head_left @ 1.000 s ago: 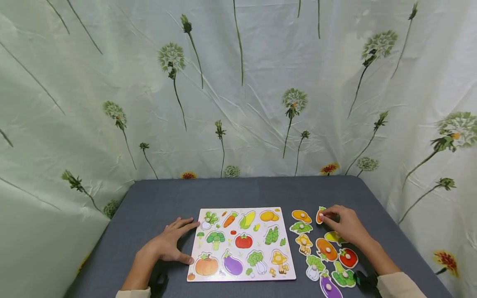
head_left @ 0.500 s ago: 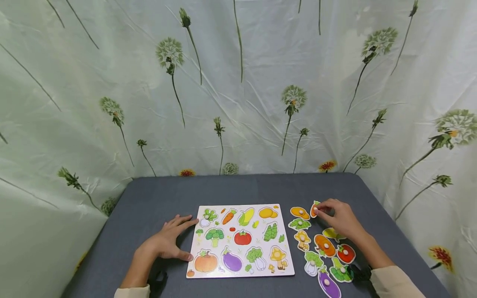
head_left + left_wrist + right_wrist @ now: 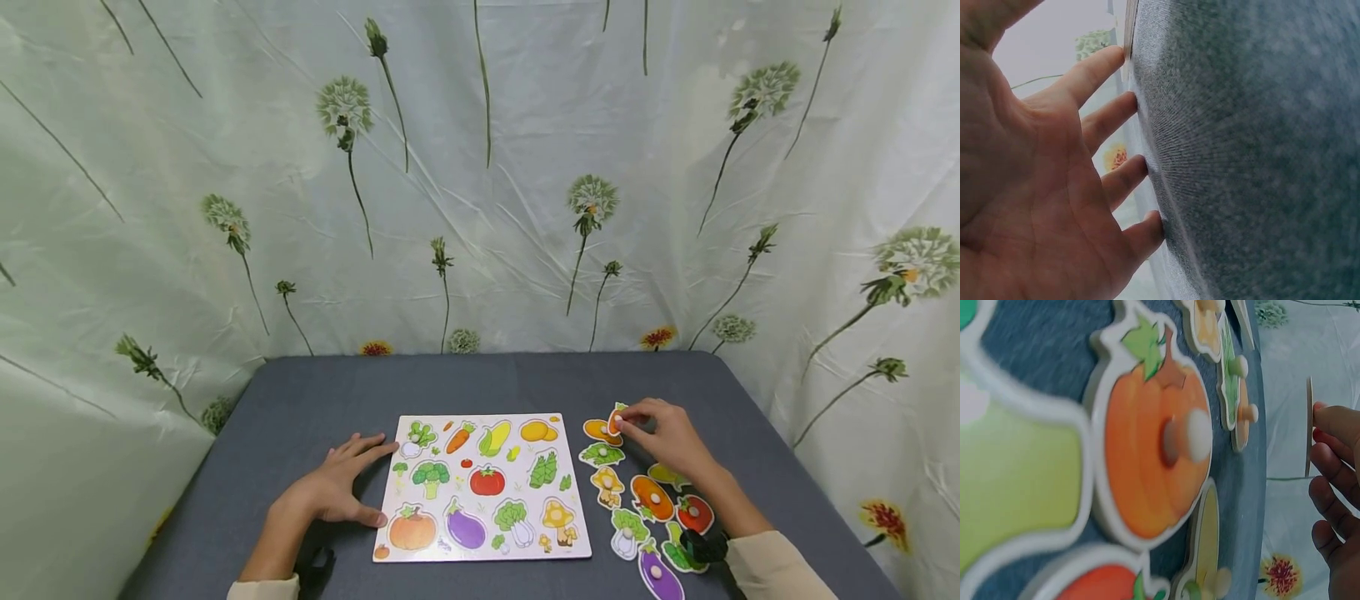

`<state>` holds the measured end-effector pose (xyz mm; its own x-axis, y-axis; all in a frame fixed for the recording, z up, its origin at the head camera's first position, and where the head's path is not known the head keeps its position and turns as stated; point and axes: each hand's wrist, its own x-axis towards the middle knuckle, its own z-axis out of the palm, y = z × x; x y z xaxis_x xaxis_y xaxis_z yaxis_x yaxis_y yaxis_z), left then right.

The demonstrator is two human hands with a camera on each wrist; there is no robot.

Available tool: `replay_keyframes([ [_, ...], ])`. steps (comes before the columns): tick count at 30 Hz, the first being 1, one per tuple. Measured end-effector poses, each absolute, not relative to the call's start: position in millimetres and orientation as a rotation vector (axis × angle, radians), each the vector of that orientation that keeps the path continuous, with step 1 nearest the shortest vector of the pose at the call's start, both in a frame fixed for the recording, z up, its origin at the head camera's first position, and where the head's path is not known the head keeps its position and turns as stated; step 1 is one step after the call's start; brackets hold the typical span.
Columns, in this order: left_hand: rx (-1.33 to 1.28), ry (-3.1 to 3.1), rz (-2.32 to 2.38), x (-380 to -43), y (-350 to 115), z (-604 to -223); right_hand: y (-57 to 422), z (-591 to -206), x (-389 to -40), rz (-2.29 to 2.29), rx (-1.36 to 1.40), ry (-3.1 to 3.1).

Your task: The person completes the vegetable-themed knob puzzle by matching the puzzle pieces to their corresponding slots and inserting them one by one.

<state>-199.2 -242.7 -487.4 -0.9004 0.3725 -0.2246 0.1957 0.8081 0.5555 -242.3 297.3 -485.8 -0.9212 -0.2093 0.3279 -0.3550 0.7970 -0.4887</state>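
Note:
My right hand (image 3: 663, 433) pinches the carrot puzzle piece (image 3: 614, 417) by its knob. In the head view the piece overlaps the orange potato piece (image 3: 598, 431); the right wrist view shows it edge-on and raised off the table. My left hand (image 3: 337, 487) has its fingers spread, with index finger and thumb at the left edge of the white vegetable puzzle board (image 3: 517, 479). In the left wrist view the other fingertips (image 3: 1138, 164) rest on the grey cloth. Printed vegetable pictures, including a carrot at the top, show across the board.
Right of the board lie several knobbed pieces: leafy green (image 3: 602, 454), mushroom (image 3: 607, 486), pumpkin (image 3: 652, 498), tomato (image 3: 694, 514), cabbage (image 3: 628, 533) and eggplant (image 3: 660, 572). The corn (image 3: 667, 475) and broccoli (image 3: 678, 550) pieces are partly covered by my right arm. A flowered curtain (image 3: 510, 275) hangs behind the table.
My right hand has moved left with the carrot piece, from beside the potato piece to over it. My left hand stays at the board's edge.

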Motion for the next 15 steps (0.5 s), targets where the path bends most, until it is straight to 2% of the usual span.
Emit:
replay_keyframes([
  [15,0.394,2.665,0.776,-200,-242,-488,267,-481,-252,0.875,0.517,-2.712],
])
